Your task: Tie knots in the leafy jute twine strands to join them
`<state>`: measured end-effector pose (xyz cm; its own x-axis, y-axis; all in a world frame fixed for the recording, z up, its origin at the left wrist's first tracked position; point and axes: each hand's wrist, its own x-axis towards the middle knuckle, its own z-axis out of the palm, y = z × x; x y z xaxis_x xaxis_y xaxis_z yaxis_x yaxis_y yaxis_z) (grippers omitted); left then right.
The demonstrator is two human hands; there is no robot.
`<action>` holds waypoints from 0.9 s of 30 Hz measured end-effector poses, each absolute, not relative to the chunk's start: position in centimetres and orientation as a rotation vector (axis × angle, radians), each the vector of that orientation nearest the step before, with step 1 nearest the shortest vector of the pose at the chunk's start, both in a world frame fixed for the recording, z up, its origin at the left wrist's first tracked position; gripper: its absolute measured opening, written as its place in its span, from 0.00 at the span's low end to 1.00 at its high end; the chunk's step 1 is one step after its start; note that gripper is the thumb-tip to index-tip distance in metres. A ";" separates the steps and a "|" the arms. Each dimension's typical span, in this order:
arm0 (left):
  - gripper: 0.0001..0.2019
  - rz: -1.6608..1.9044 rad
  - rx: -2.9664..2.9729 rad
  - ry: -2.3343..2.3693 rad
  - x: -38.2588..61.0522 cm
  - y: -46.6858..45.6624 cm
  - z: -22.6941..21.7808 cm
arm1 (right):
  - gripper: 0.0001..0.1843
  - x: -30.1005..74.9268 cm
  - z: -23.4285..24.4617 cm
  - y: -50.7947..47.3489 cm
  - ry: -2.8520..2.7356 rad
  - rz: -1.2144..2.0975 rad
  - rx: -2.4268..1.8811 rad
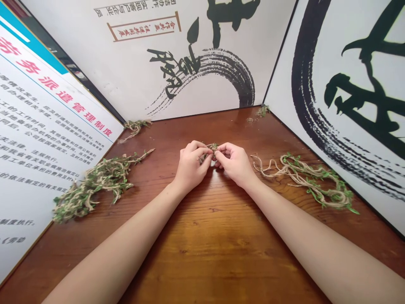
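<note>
**Left hand:** my left hand [190, 166] pinched a small knot of leafy jute twine [210, 151], its fingers closed narrow on it.
**Right hand:** my right hand [234, 164] pinched the same knot from the other side, its fingers [226, 148] also closed narrow.
**Knot:** it sat between my hands, over the middle of the wooden table [202, 253].
**Left edge:** a loose heap of leafy twine [98, 185] lay near it.
**Right edge:** a looser spread of leafy strands [311, 181] lay near it.
**Far corners:** a small twine tuft [134, 126] lay in the left corner, and a leafy scrap [262, 110] lay in the right.

A varnished wooden table [218, 257] runs beyond the left hand [191, 166] to a calligraphy board [126, 71] (a printed notice board [47, 135] left, another calligraphy board [344, 105] right).
</note>
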<state>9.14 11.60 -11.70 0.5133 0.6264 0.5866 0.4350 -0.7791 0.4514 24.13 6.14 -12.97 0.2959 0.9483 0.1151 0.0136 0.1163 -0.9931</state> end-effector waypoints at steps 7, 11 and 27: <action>0.04 1.167 2.412 0.860 9.1 11.9 -11.6 | 0.07 24.0 -12.5 6.0 -1.040 0.932 -1.213; 0.04 1.179 2.406 0.853 9.0 11.9 -11.6 | 0.06 24.0 -12.6 6.0 -1.077 0.929 -1.201; 0.05 1.350 2.625 0.921 9.5 11.2 -11.7 | 0.06 23.7 -12.3 5.6 -1.118 0.879 -1.279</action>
<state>9.51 11.23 -11.75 0.4417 0.5268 0.7262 0.4838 -0.8216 0.3017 23.70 5.60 -12.28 0.2621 0.9548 0.1402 0.0890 0.1208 -0.9887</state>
